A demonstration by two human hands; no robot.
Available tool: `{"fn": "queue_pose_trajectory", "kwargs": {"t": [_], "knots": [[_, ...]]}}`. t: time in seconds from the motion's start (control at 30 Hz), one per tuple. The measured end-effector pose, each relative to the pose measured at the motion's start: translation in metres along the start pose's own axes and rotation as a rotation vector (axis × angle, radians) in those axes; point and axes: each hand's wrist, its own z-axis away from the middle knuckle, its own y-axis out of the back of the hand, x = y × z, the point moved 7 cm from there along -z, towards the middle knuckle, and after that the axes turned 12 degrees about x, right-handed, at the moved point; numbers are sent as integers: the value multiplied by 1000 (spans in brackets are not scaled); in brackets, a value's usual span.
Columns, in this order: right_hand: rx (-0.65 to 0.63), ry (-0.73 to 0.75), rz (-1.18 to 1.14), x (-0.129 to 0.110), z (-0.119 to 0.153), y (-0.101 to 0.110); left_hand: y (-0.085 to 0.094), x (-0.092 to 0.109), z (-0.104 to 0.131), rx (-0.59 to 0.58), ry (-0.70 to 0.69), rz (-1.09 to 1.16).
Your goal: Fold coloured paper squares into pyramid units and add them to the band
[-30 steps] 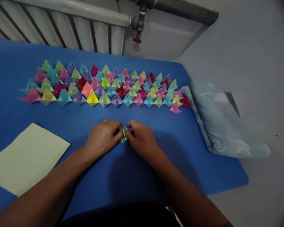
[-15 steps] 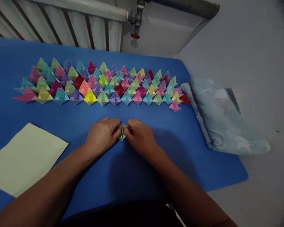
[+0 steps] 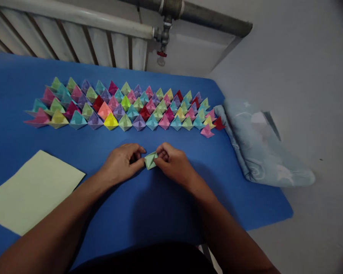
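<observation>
A small folded piece of light green paper (image 3: pixel 151 160) is between my hands, above the blue surface (image 3: pixel 108 228). My right hand (image 3: pixel 173 161) pinches its right edge between thumb and fingers. The thumb of my left hand (image 3: pixel 124 161) is at its left edge, with the forefinger raised apart from the thumb. Beyond both hands, several rows of folded paper boats (image 3: pixel 139 121) in many colours stand close together. A larger pale green sheet (image 3: pixel 36 190) lies flat to the left, beside my left forearm.
A folded light blue patterned cloth (image 3: pixel 257 152) lies at the right edge of the surface, against the wall. Behind the surface are a white radiator (image 3: pixel 97 23), a dark pipe (image 3: pixel 214 19) and a valve with a red handle (image 3: pixel 161 54).
The small green paper has turned and now shows a flat, four-sided face. My left forefinger has lifted from it. The camera view has shifted slightly.
</observation>
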Motion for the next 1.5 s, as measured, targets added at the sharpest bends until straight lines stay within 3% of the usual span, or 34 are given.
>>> {"fn": "queue_pose_trajectory", "kwargs": {"t": [0.17,0.3,0.4,0.47,0.6,0.8,0.9,0.97,1.03,1.17,1.3,1.5], "knots": [[36,-8,-4,4,-5,17,6,-4,2,24,27,94],[88,58,24,-13,2,29,6,-7,3,34,40,81],[-15,200,75,-34,21,16,5,-9,4,21,61,62],[-33,305,229,-41,32,4,5,-13,4,29,84,63],[-18,462,488,-39,38,-14,3,-20,3,26,134,34],[58,530,572,-39,36,-9,5,-18,3,16,178,7],[208,553,468,-35,38,15,8,-17,3,19,200,6],[389,538,353,-22,41,44,8,-18,2,25,209,4],[611,463,242,4,45,83,9,-18,1,40,192,-3],[856,200,299,65,46,147,6,-23,0,70,151,-1],[817,123,416,97,26,174,2,-36,0,99,125,18],[726,95,512,112,-5,181,-4,-52,1,128,66,-27]]}}
